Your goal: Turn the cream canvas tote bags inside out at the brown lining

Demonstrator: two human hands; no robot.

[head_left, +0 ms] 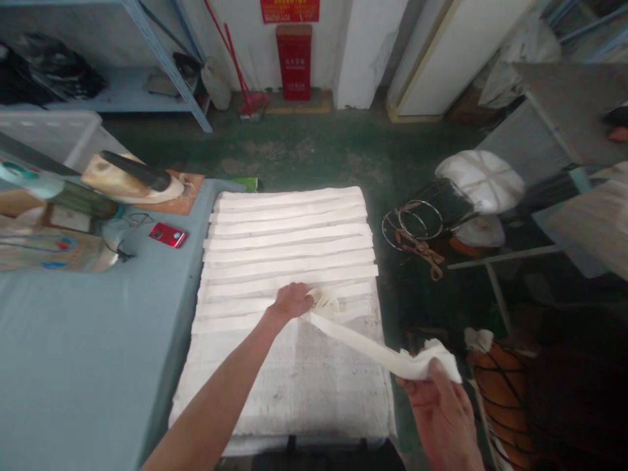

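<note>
A white cloth strip (360, 345) stretches between my two hands above a padded white board (294, 386). My left hand (292, 302) is closed on one end of the strip, resting on the board beside the nearest laid strip. My right hand (441, 409) is closed on the other end, off the board's right edge. Several flat white strips (289, 252) lie side by side across the far part of the board.
A blue-grey table (73, 340) lies to the left with a red phone (167, 235) and an iron (132, 178) on it. Metal rings (417, 222) and white bundles (478, 180) sit on the green floor at right. A basket (505, 386) stands near my right hand.
</note>
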